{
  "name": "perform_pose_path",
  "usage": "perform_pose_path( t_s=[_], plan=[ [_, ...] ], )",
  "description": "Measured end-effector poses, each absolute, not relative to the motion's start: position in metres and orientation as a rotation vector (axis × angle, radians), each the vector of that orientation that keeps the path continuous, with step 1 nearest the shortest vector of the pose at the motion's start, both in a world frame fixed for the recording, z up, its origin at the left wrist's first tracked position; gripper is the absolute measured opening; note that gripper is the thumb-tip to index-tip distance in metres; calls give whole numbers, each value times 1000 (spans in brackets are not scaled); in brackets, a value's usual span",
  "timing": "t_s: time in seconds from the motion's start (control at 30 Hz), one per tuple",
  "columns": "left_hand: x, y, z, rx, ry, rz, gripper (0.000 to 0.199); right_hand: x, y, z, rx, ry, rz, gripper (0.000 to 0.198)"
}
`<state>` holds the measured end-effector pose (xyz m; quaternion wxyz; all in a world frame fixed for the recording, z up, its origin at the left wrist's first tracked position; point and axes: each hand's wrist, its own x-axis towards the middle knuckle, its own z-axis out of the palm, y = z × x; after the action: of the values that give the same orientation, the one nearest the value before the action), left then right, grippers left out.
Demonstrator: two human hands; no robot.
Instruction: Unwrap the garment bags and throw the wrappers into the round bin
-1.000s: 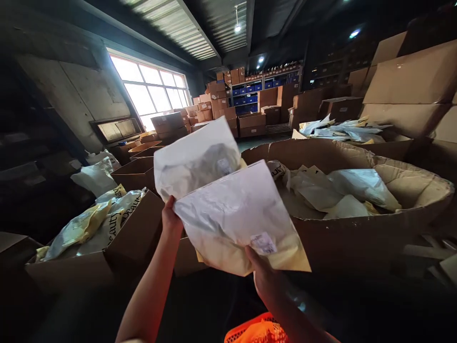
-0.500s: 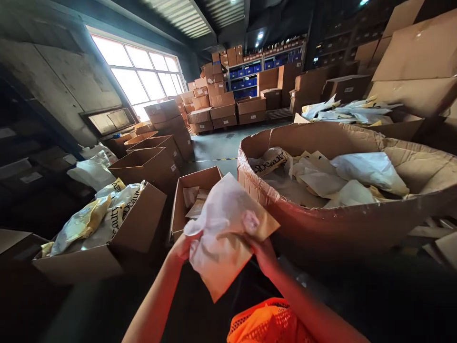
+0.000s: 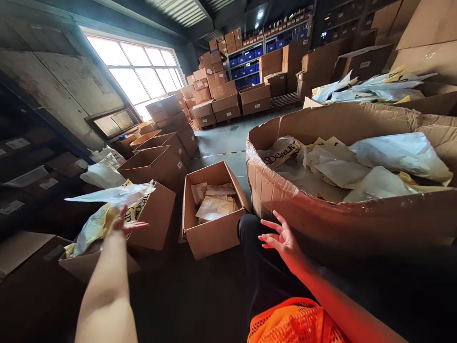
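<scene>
My left hand reaches out over the left cardboard box, palm up and fingers stretched, holding nothing that I can see. Just beyond it a pale mailing bag lies flat across the top of that box; whether it rests on the bags below or is still falling I cannot tell. Under it are yellowish plastic bags with black lettering. My right hand hovers above my knee with fingers spread and nothing in them. Between the hands stands a smaller open box with several flat packets inside.
A large, torn-edged cardboard bin with several bags curves along the right. Behind it is another heap of bags. Open boxes line the left, and stacked cartons stand near shelves with blue bins at the back.
Both hands held the pale mailing bag in front of me before. It is now over the left box, released; my left hand has swung left and the right hand has let go.
</scene>
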<state>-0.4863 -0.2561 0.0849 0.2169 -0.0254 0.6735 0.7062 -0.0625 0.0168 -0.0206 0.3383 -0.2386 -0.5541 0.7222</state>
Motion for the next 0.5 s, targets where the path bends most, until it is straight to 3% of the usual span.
perform_pose_path(
  t_s=[0.1,0.2,0.27,0.33,0.43,0.5],
  plan=[
    [-467,-198,61,-85,1878,1809,39,-35,39,-8,-569,-1651,1369,66],
    [-434,-129,45,129,1915,1785,35,11,98,19,-610,-1797,469,37],
    [-405,-85,47,331,1956,1851,38,45,143,35,-710,-1844,-55,42],
    [-374,-45,61,549,1963,1942,40,74,176,40,-849,-1981,-313,40],
    [-325,11,98,1150,1972,1996,31,98,190,29,-953,-2114,-374,55],
    [-293,52,124,1678,2030,1829,27,101,181,19,-948,-2067,-387,55]
  ],
)
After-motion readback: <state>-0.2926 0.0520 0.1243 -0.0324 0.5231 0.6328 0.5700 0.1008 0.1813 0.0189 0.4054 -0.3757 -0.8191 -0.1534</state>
